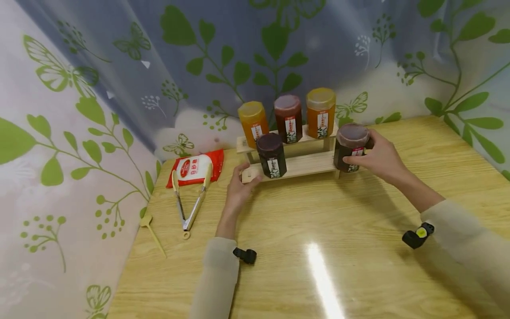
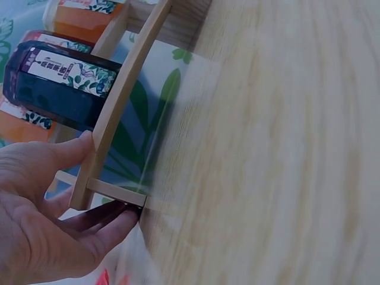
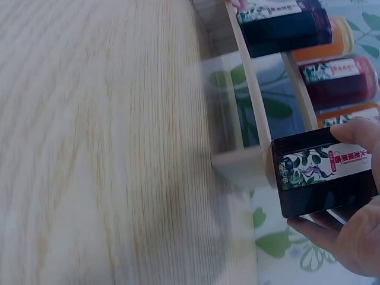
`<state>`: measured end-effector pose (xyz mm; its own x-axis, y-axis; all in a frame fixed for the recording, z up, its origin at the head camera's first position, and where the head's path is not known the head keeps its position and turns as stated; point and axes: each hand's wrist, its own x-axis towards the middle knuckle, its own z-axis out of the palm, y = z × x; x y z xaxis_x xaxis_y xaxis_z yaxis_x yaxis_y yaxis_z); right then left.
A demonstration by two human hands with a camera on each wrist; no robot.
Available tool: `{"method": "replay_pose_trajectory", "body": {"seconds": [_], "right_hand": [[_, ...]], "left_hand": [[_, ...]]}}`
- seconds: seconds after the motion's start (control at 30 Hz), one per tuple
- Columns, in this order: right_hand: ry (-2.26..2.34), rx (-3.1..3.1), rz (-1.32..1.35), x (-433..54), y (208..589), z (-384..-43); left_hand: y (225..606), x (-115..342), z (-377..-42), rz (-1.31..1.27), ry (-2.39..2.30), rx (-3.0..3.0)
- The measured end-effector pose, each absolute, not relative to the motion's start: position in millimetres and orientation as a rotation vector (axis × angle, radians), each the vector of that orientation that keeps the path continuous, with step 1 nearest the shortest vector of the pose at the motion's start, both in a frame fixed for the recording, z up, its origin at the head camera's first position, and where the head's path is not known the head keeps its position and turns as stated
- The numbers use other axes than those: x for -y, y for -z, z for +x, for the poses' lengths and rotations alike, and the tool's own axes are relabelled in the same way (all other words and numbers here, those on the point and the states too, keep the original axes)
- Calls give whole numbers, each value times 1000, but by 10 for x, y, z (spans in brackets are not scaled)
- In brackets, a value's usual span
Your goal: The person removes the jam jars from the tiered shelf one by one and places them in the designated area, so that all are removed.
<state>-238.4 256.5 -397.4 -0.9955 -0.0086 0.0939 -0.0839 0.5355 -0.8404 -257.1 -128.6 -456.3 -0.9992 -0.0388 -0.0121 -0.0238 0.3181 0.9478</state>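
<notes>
A two-step wooden rack (image 1: 307,165) stands near the back of the table. My left hand (image 1: 238,188) grips the left end of its lower step, thumb on the front edge. My right hand (image 1: 380,157) holds a dark jam jar (image 1: 350,150) at the right end of that step; in the right wrist view this jar (image 3: 323,172) is upright relative to the rack, and I cannot tell whether its base touches the step. Another dark jar (image 1: 272,157) sits on the lower step beside my left hand. On the upper step are an orange jar (image 1: 253,124), a red jar (image 1: 288,119) and a yellow-lidded orange jar (image 1: 320,115).
Left of the rack lies a red and white packet (image 1: 195,168), with metal tongs (image 1: 189,212) resting partly over it. A small yellow spoon (image 1: 153,232) lies near the table's left edge. A leaf-patterned curtain (image 1: 223,57) hangs behind the table (image 1: 287,274).
</notes>
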Motion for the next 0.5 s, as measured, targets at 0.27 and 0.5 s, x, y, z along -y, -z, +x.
{"method": "replay_pose_trajectory", "body": {"seconds": [0.27, 0.5], "right_hand": [[-1444, 2659, -7, -2821, 3951, -2437], [-1417, 2665, -84, -3080, 4038, -2519]], "left_hand": [[4544, 1251, -2577, 59, 1845, 2531], [4569, 1255, -2555, 54, 1848, 2523]]}}
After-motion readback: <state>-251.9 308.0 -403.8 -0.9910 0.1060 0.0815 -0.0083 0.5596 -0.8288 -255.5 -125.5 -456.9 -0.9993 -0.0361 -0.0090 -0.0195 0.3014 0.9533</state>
